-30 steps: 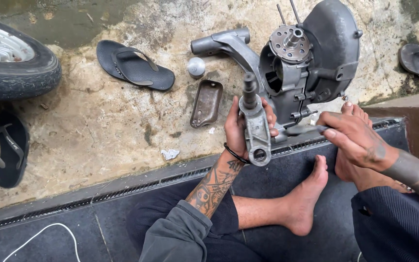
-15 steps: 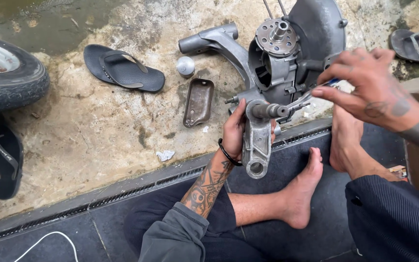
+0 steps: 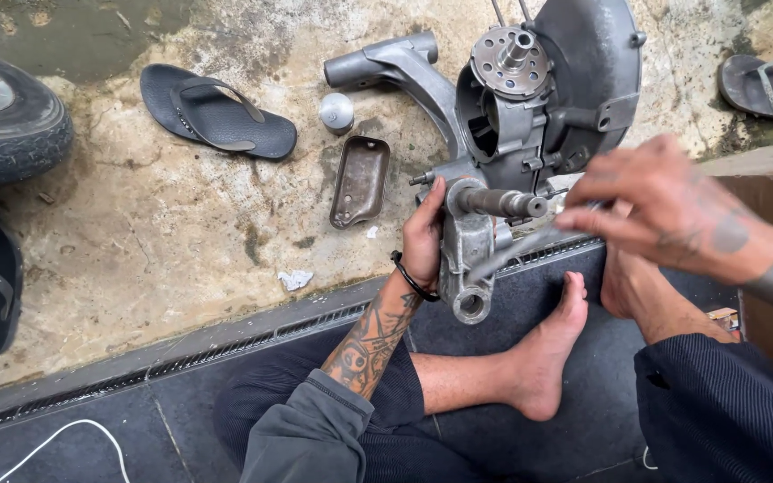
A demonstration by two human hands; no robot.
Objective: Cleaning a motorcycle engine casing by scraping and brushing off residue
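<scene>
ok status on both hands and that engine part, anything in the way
Left hand grips engine casing by its shaft. Right hand holds thin tool against it. Nothing blocking.

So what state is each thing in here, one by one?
Left hand: gripping the grey engine casing, which stands on the concrete.
Right hand: raised by the shaft, blurred; grip unclear.
Oval metal cover: off, lying hollow side up.
Black sandal: sole down, unworn.
Tyre: lying flat.
</scene>
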